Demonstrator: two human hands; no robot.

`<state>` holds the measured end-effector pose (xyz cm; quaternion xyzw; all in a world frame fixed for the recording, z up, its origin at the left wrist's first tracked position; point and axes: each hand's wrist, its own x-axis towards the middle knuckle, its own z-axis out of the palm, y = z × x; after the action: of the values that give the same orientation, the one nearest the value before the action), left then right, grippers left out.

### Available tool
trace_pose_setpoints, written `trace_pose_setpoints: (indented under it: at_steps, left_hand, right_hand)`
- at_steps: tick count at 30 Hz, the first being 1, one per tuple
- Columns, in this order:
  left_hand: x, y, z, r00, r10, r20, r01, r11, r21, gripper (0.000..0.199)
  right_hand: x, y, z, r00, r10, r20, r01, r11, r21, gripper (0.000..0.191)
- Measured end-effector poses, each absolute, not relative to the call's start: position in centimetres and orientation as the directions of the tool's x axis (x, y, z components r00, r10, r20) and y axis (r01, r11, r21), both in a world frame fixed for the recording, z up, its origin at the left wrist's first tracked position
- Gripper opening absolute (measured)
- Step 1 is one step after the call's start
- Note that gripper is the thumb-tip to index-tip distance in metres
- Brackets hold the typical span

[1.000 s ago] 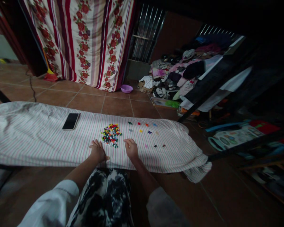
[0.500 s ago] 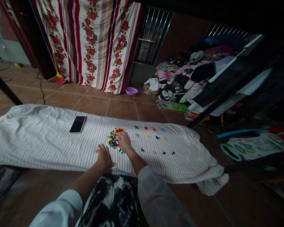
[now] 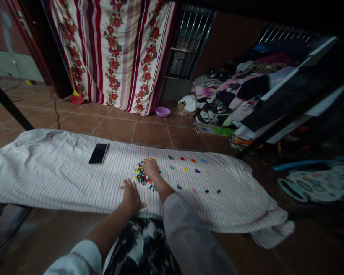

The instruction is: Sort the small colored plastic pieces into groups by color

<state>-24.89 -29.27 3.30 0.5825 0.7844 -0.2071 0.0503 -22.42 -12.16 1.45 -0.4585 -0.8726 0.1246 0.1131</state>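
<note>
A heap of small multicoloured pieces [image 3: 141, 174] lies on the striped cloth [image 3: 60, 172]. Over its far right side is my right hand [image 3: 151, 167], fingers bent down and drawn together among the pieces; whatever is between the fingertips is hidden. My left hand [image 3: 132, 194] rests palm down on the cloth near the front edge, just left of the heap, fingers spread and holding nothing. Right of the heap, small clusters sorted by colour sit in rows, among them a red cluster [image 3: 182, 158], a yellow cluster [image 3: 185, 169] and a pink cluster [image 3: 193, 190].
A dark-screened phone [image 3: 99, 154] lies on the cloth to the left. Beyond, on the tiled floor, are a purple basin [image 3: 163, 111], a red broom [image 3: 76, 98] and a large pile of clothes [image 3: 226, 91]. Dark posts stand at both ends of the cloth-covered surface.
My right hand has shifted to the far right part of the heap, its fingers more curled. My left hand stays flat on the cloth. The whole view has shifted slightly.
</note>
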Motion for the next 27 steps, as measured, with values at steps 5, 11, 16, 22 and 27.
trace_pose_setpoints:
  at_steps: [5,11,16,22,27]
  left_hand:
    - [-24.9,-29.3,3.3,-0.319,0.897,-0.307,0.938,0.252,-0.237,0.102]
    - [-24.8,-29.3,3.1,-0.320,0.898,-0.300,0.932,0.243,-0.268,0.102]
    - [-24.6,-29.2,3.6,-0.327,0.888,-0.324,0.923,0.227,-0.311,0.101]
    - [-24.6,-29.2,4.5,-0.314,0.883,-0.350,0.929,0.209,-0.305,0.100]
    - [-24.7,-29.4,4.4,-0.314,0.884,-0.345,0.929,0.210,-0.306,0.099]
  right_hand:
    - [-23.2,-11.6,1.4,-0.508,0.858,0.073,0.811,0.505,-0.295,0.032]
    - [-23.6,-11.5,1.8,-0.508,0.859,0.061,0.820,0.504,-0.273,0.033]
    - [-22.9,-12.2,2.1,-0.530,0.845,0.070,0.795,0.523,-0.306,0.028]
    - [-22.1,-13.5,2.1,-0.541,0.832,0.124,0.718,0.534,-0.447,0.020]
    - [-21.0,-14.6,1.1,-0.546,0.817,0.187,0.607,0.539,-0.584,0.020]
